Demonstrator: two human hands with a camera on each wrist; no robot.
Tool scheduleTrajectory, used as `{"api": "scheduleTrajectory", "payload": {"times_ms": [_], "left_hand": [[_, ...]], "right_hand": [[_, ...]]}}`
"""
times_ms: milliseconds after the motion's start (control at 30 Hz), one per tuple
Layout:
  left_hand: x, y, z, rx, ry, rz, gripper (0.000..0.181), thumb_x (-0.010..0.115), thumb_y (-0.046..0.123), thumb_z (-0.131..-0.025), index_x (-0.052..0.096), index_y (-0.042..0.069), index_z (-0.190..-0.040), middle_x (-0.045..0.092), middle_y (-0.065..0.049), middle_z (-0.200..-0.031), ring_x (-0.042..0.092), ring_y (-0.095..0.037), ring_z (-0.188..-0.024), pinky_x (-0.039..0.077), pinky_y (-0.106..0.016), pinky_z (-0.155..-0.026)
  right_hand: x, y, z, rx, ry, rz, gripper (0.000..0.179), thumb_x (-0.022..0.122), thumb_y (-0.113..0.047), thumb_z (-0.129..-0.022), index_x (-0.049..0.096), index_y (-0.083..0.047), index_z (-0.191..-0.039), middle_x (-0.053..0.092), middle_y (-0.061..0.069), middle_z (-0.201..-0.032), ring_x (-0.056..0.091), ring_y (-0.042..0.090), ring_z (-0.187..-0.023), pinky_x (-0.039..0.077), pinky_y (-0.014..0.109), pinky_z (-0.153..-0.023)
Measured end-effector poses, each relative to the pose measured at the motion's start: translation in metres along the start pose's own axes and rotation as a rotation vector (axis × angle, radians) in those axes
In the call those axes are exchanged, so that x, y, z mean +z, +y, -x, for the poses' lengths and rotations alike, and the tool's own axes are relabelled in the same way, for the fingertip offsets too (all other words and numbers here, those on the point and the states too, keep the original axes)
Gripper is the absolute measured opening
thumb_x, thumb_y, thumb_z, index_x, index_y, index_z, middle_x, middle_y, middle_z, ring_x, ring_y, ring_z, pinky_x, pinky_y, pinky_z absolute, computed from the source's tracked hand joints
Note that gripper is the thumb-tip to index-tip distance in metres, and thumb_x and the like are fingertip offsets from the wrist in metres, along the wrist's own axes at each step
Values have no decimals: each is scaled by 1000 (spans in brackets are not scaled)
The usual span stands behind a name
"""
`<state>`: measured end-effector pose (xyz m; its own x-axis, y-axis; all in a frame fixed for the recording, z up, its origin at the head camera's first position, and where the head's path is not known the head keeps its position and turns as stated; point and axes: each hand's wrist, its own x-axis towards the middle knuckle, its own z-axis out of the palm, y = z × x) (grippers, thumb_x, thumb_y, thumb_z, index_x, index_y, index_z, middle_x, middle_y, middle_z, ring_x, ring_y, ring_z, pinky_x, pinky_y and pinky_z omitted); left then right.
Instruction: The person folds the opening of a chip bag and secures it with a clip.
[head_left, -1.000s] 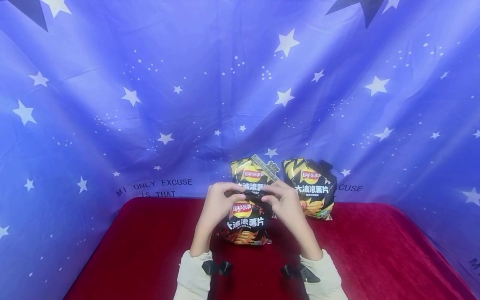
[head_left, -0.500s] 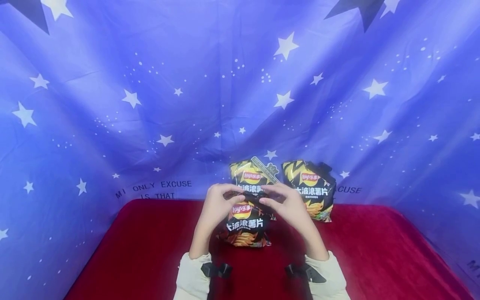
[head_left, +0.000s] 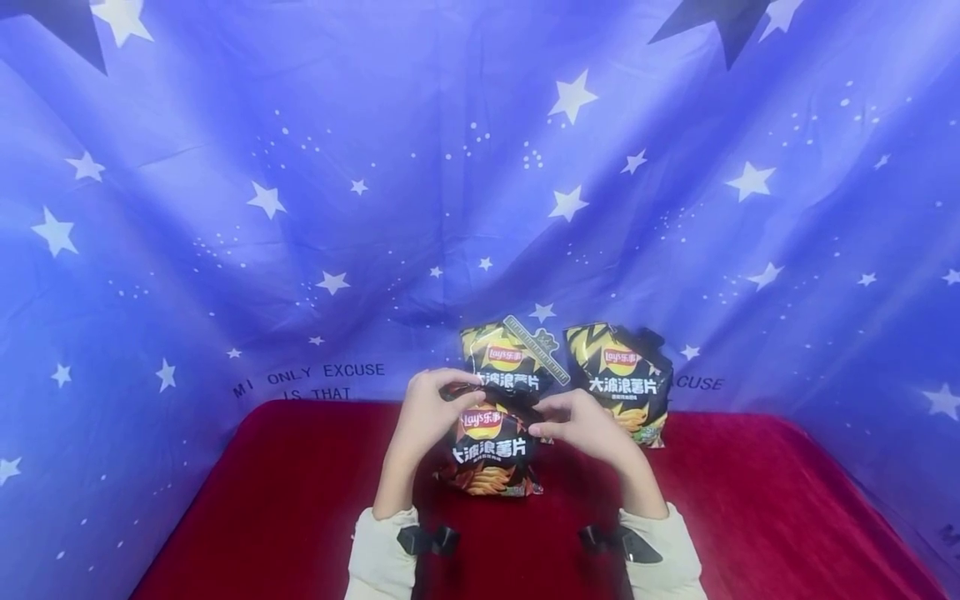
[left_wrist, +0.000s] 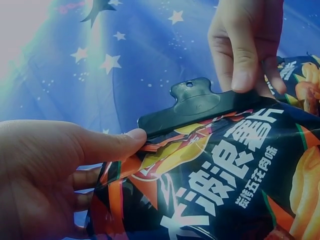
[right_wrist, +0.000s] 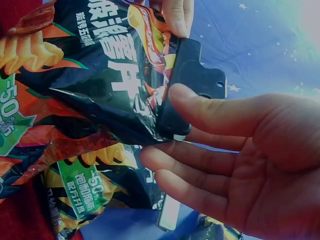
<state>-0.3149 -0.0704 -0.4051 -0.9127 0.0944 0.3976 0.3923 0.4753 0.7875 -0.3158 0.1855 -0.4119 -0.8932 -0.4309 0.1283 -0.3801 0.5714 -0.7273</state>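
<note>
A black and orange bag of potato chips (head_left: 491, 454) stands at the front of the group, its top edge folded under a black bag clip (left_wrist: 200, 107). My left hand (head_left: 431, 412) pinches the bag's upper left corner; the thumb lies at the clip's left end and the fingers are behind the bag. At the clip's other end, my right hand (head_left: 581, 421) holds it between the thumb, which presses its face, and fingers behind. In the right wrist view that thumb (right_wrist: 195, 102) covers part of the clip.
Behind stand two more chip bags: one (head_left: 506, 371) with a ruler-shaped clip (head_left: 536, 346) slanted across its top, the other (head_left: 622, 387) with a black clip (head_left: 641, 342) at its upper right corner. Red cloth covers the table (head_left: 300, 483); a blue star-printed curtain (head_left: 375, 233) hangs behind.
My right hand has shifted right and slightly down along the front bag's top edge, away from my left hand. The left hand stays almost in place.
</note>
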Motion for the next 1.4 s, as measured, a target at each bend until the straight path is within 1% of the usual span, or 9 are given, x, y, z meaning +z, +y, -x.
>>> {"api": "scheduleTrajectory", "payload": {"times_ms": [133, 300, 467, 667, 867, 1000, 1100, 1267, 1400], "left_hand": [[0, 0, 0, -19, -12, 7, 21, 85, 18, -83, 81, 16, -104, 79, -1, -101, 67, -19, -94, 51, -42, -90], [0, 0, 0, -8, -19, 18, 23, 84, 16, -84, 80, 11, -106, 79, -3, -103, 70, -20, -96, 56, -43, -89], [-1, -1, -1, 1, -17, -3, 25, 85, 20, -83, 80, 12, -106, 78, -3, -105, 68, -22, -102, 54, -44, -94], [-12, -11, -1, 0, 6, 0, 31, 87, 26, -81, 79, 13, -108, 74, -4, -109, 65, -21, -103, 55, -40, -92], [-33, -23, 1, -93, 17, 84, 41, 85, 23, -84, 73, 10, -121, 72, -12, -122, 69, -29, -113, 56, -47, -99], [-43, -28, 4, -181, -25, 84, 46, 82, 22, -86, 68, 7, -127, 71, -16, -126, 70, -34, -113, 57, -49, -97], [-46, -31, 5, -231, -80, 76, 47, 81, 24, -87, 68, 4, -127, 73, -18, -120, 72, -32, -106, 59, -47, -92], [-45, -32, 6, -292, -172, 138, 44, 81, 24, -87, 69, 0, -123, 76, -16, -104, 72, -23, -93, 60, -43, -88], [-44, -32, 8, -334, -179, 216, 35, 81, 21, -87, 70, -3, -111, 77, -17, -100, 73, -21, -89, 59, -46, -90]], "right_hand": [[0, 0, -1, -10, 14, 13, 21, 77, -15, -89, 78, -2, -105, 77, 6, -91, 63, 10, -78, 53, 24, -71], [0, 1, -2, -24, 34, 21, 17, 76, -11, -90, 78, 0, -103, 77, 7, -90, 62, 8, -77, 52, 23, -69], [0, 2, -3, -6, 38, 19, 18, 76, -12, -90, 78, -1, -103, 77, 8, -92, 63, 8, -78, 53, 23, -71], [1, 5, -3, 3, -1, -72, 19, 75, -7, -89, 77, 2, -105, 77, 10, -89, 69, 21, -80, 56, 25, -70], [-1, 9, -5, 12, -6, -128, 20, 75, -2, -88, 75, 6, -107, 76, 13, -86, 70, 21, -77, 59, 25, -68], [-2, 8, -5, 10, -13, -148, 21, 75, -1, -88, 74, 8, -106, 75, 16, -86, 70, 24, -77, 60, 31, -69], [-2, 7, -4, 24, -13, -159, 21, 75, -1, -88, 74, 8, -106, 75, 17, -86, 70, 28, -77, 61, 36, -69], [-1, 7, -1, 94, -4, -213, 19, 73, 0, -88, 73, 12, -104, 75, 20, -85, 72, 32, -77, 63, 46, -71], [1, 11, 0, 132, -6, -256, 19, 73, 2, -87, 71, 14, -102, 75, 20, -84, 73, 28, -76, 62, 53, -74]]}}
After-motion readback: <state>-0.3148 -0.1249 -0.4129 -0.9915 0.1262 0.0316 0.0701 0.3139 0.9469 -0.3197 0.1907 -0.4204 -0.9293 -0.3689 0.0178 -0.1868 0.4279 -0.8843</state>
